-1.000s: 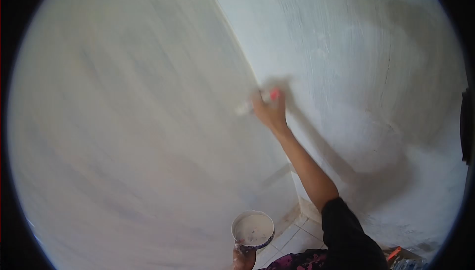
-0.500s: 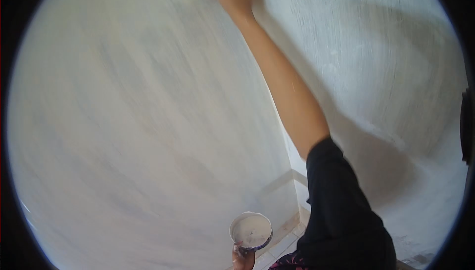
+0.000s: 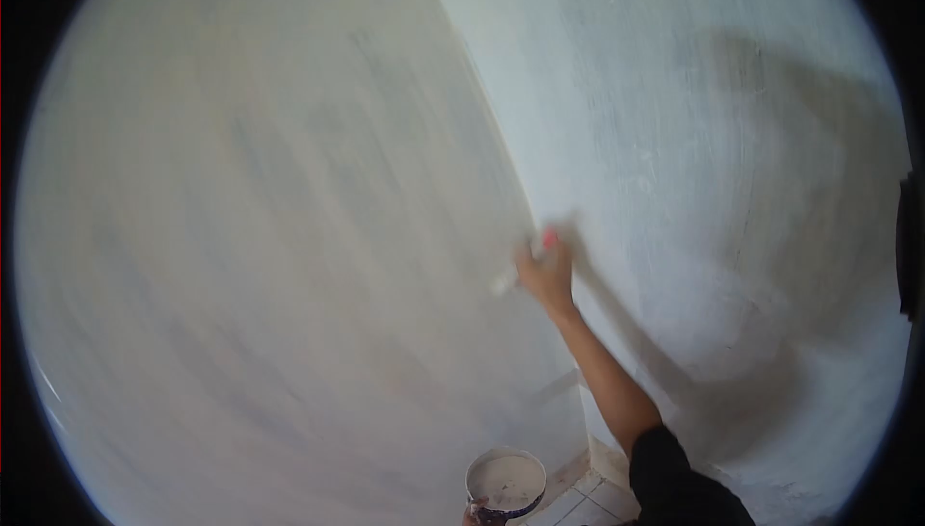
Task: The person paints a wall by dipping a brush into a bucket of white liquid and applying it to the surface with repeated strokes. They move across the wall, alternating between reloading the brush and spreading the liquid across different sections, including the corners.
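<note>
Near the corner between two walls, my right hand (image 3: 547,280) is closed around a paintbrush (image 3: 503,283). The pale bristle end touches or nearly touches the left wall (image 3: 318,237), and a red handle end shows above my fingers. Motion blurs both the hand and the brush. At the bottom, my left hand (image 3: 474,514) grips the edge of a round tub of white paint (image 3: 508,481); most of that hand is cut off by the frame.
A second wall (image 3: 665,160), whitish and streaky, stands to the right with my arm's shadow on it. Below are floor tiles (image 3: 586,507) beside the wall's base. Something dark (image 3: 906,247) juts in at the right edge.
My right hand has swept the brush down along the corner, from the top of the view to its middle. The tub sits slightly lower and further right in view.
</note>
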`<state>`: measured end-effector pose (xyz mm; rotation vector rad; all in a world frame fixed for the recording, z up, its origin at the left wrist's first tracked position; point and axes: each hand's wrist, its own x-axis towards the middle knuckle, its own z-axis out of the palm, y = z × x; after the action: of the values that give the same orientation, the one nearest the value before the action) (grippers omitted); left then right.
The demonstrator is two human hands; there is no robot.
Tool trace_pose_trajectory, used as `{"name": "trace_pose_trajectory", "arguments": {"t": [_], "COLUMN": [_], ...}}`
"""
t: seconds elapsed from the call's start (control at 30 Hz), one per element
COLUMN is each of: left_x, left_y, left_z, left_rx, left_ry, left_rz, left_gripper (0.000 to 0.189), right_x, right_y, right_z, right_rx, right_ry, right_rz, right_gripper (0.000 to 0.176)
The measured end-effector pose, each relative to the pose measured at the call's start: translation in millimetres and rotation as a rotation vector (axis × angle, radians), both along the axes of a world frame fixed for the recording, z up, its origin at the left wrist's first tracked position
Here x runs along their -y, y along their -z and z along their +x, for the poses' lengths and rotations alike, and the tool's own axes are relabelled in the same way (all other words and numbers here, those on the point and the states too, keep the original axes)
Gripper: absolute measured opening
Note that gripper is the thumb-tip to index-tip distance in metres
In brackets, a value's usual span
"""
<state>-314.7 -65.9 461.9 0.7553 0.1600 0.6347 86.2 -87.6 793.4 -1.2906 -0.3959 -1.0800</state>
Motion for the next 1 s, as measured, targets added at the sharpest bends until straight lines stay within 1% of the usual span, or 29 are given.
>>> {"name": "trace_pose_trajectory", "arguments": {"t": [0.03, 0.07, 0.1, 0.13, 0.17, 0.2, 0.23, 0.27, 0.3, 0.33, 0.37, 0.4, 0.43, 0.47, 0.5, 0.53, 0.57, 0.6, 0.67, 0.7, 0.73, 0.77, 0.8, 0.83, 0.87, 0.9, 0.93, 0.97, 1.0], "left_x": [4, 6, 10, 18, 25, 39, 50, 55, 55, 54, 55, 57, 56, 41, 53, 65, 75, 86, 87, 92, 93, 114, 132, 136, 141, 152, 159, 123, 89], "left_y": [-4, -4, -1, -12, -23, -56, -77, -80, -81, -80, -82, -81, -75, -28, -44, -73, -108, -135, -112, -125, -139, -203, -247, -251, -253, -273, -297, -343, -371], "left_z": [-9, -15, -18, -22, -33, -44, -53, -66, -80, -89, -105, -122, -138, -159, -176, -189, -200, -217, -258, -269, -279, -277, -284, -303, -325, -346, -361, -286, -216], "left_rx": [0.036, 0.040, 0.006, -0.027, -0.027, -0.040, -0.047, -0.047, 0.019, 0.091, 0.086, -0.084, -0.253, -0.131, -0.138, -0.182, -0.221, -0.316, -0.322, -0.312, -0.313, -0.293, -0.278, -0.371, -0.464, -0.498, -0.419, -0.354, -0.385], "left_ry": [0.011, 0.005, -0.044, -0.092, -0.096, -0.130, -0.164, -0.174, -0.159, -0.140, -0.147, -0.249, -0.341, -0.243, -0.247, -0.258, -0.267, -0.258, -0.228, -0.203, -0.207, -0.207, -0.207, -0.204, -0.194, -0.190, -0.167, -0.150, -0.147], "left_rz": [0.002, 0.000, -0.021, -0.042, -0.049, -0.051, -0.055, -0.066, -0.163, -0.259, -0.267, -0.003, 0.261, 0.115, 0.101, 0.163, 0.230, 0.347, 0.330, 0.329, 0.330, 0.062, -0.212, -0.096, 0.019, 0.002, -0.131, -0.272, -0.290], "left_gripper": [0.038, 0.038, 0.035, 0.032, 0.032, 0.029, 0.027, 0.027, 0.027, 0.028, 0.028, 0.032, 0.036, 0.048, 0.048, 0.053, 0.058, 0.062, 0.066, 0.070, 0.070, 0.060, 0.053, 0.053, 0.053, 0.053, 0.053, 0.053, 0.053], "right_x": [17, 26, 7, 28, 31, 53, 56, 52, 50, 47, 47, 46, 53, 60, 26, 16, 63, 54, 80, 97, 113, 121, 135, 160, 188, 211, 230, 207, 187], "right_y": [-76, -146, -209, -280, -344, -392, -449, -495, -521, -532, -536, -536, -509, -479, -464, -416, -351, -286, -144, -75, -14, 44, 82, 122, 154, 173, 185, 166, 151], "right_z": [-14, -19, -5, -25, -29, -64, -65, -67, -76, -81, -92, -103, -122, -143, -128, -129, -193, -194, -236, -260, -289, -325, -349, -377, -408, -443, -474, -416, -357], "right_rx": [-0.027, 0.076, 0.121, 0.081, 0.118, 0.115, 0.183, 0.221, 0.255, 0.256, 0.339, 0.416, 0.357, 0.294, 0.449, 0.397, 0.160, 0.148, -0.012, -0.100, -0.238, -0.565, -0.833, -0.962, -1.093, -1.131, -1.191, -1.269, -1.284], "right_ry": [-0.225, -0.396, -0.289, -0.322, -0.375, -0.352, -0.264, -0.247, -0.225, -0.231, -0.409, -0.586, -0.608, -0.629, -0.670, -0.702, -0.742, -0.312, -0.145, -0.386, -0.546, -0.504, -0.634, -0.709, -0.785, -0.777, -0.809, -0.836, -0.854], "right_rz": [0.025, 0.082, 0.205, 0.109, 0.120, 0.164, 0.131, 0.294, 0.460, 0.455, 0.512, 0.566, 0.461, 0.355, 0.612, 0.559, 0.333, 0.194, -0.045, -0.062, 0.033, 0.170, 0.278, 0.121, -0.036, -0.041, -0.007, 0.027, -0.070], "right_gripper": [0.033, 0.030, 0.045, 0.053, 0.058, 0.052, 0.051, 0.048, 0.044, 0.044, 0.043, 0.041, 0.042, 0.044, 0.042, 0.032, 0.029, 0.030, 0.030, 0.026, 0.027, 0.024, 0.020, 0.019, 0.018, 0.018, 0.018, 0.018, 0.017]}}
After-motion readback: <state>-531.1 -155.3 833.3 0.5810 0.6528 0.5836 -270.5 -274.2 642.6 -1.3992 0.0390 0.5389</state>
